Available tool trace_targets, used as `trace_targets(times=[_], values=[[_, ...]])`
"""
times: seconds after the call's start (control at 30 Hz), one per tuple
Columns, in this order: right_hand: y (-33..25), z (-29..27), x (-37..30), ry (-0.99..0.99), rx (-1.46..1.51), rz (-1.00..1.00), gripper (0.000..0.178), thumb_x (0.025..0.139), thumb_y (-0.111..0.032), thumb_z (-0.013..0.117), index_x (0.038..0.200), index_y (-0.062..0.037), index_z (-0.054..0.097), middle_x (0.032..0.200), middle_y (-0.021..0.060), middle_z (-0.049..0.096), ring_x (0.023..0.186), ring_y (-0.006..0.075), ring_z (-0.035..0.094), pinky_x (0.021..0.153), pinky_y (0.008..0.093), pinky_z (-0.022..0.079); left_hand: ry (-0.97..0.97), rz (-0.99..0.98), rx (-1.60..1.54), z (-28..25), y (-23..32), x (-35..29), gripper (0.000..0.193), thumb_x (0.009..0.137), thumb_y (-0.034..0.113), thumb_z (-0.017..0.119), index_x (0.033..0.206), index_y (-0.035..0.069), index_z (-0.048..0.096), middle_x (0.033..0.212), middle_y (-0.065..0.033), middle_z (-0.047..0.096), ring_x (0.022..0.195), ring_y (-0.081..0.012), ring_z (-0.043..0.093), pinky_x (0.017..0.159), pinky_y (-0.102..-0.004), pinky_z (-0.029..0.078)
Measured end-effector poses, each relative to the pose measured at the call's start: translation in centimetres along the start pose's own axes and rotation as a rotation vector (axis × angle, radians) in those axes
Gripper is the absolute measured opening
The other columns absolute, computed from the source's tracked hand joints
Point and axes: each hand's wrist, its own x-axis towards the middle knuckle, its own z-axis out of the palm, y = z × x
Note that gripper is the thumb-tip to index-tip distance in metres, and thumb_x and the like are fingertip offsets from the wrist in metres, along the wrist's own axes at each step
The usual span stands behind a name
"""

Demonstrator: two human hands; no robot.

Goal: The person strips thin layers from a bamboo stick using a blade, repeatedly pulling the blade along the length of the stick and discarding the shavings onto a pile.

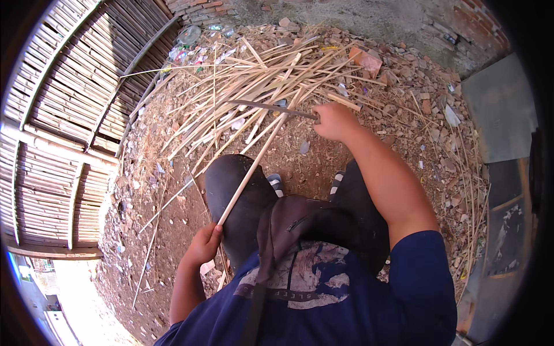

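My left hand [203, 243] grips the near end of a long pale bamboo strip [258, 155] that runs up and to the right, across my left knee [234, 179]. My right hand [333, 120] is closed on the handle of a long dark knife [271, 107]. The blade points left and lies across the far part of the strip, above a heap of split bamboo strips [254, 86] on the dirt ground in front of me.
A woven bamboo wall [69, 115] stands on the left. Brick rubble [369, 60] and litter lie beyond the heap. Grey sheet panels [499, 109] lean at the right. A dark bag strap [262, 254] hangs across my chest.
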Motion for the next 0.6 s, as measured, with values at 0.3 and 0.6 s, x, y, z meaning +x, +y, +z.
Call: trace_targets(times=[0.3, 0.6], values=[[1.3, 0.0, 0.3, 0.014, 0.003, 0.187, 0.024, 0.078, -0.023, 0.069, 0.1, -0.0133, 0.069, 0.096, 0.0116, 0.071, 0.098, 0.0341, 0.069, 0.081, 0.0506, 0.055, -0.017, 0.019, 0.026, -0.1, 0.6, 0.9, 0.042, 0.108, 0.036, 0.045, 0.089, 0.001, 0.061, 0.074, -0.0086, 0.061, 0.072, -0.0188, 0.058, 0.068, -0.0358, 0.048], [3.8, 0.4, 0.5, 0.022, 0.046, 0.189, 0.027, 0.08, -0.019, 0.068, 0.105, -0.0097, 0.069, 0.101, 0.016, 0.071, 0.1, 0.0351, 0.068, 0.084, 0.0487, 0.055, 0.024, 0.044, 0.071, 0.1, 0.0, 0.9, 0.041, 0.108, 0.034, 0.047, 0.09, -0.001, 0.06, 0.073, -0.0118, 0.06, 0.071, -0.0197, 0.058, 0.069, -0.0367, 0.048]])
